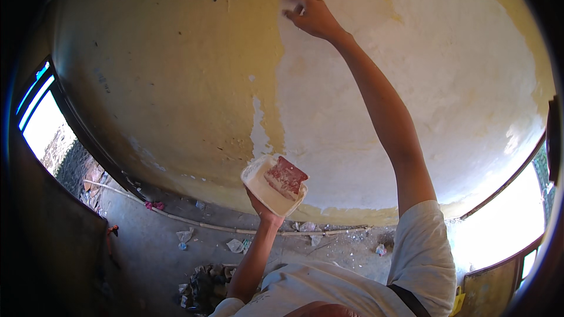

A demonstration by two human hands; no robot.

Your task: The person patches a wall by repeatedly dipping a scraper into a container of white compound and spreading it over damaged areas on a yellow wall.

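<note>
A white plastic tub (271, 198) with pale paste smeared inside rests on my left hand (262, 208), whose fingers grip it from below. In the tub leans a flat red spreader (286, 176) coated with whitish residue. My right arm stretches up to the wall (352, 117). There my right hand (314, 19) is closed, its fingers bent and partly smeared by motion. Something pale and blurred shows at the fingertips, too indistinct to name. The hand is at the border between the white-coated wall area and the bare yellowish part (170, 70).
A long bamboo pole (229, 230) lies on the floor along the wall's foot. Plastic scraps (237, 245) and a dark heap (207, 286) lie nearby. Bright openings stand at left (50, 123) and right (499, 223).
</note>
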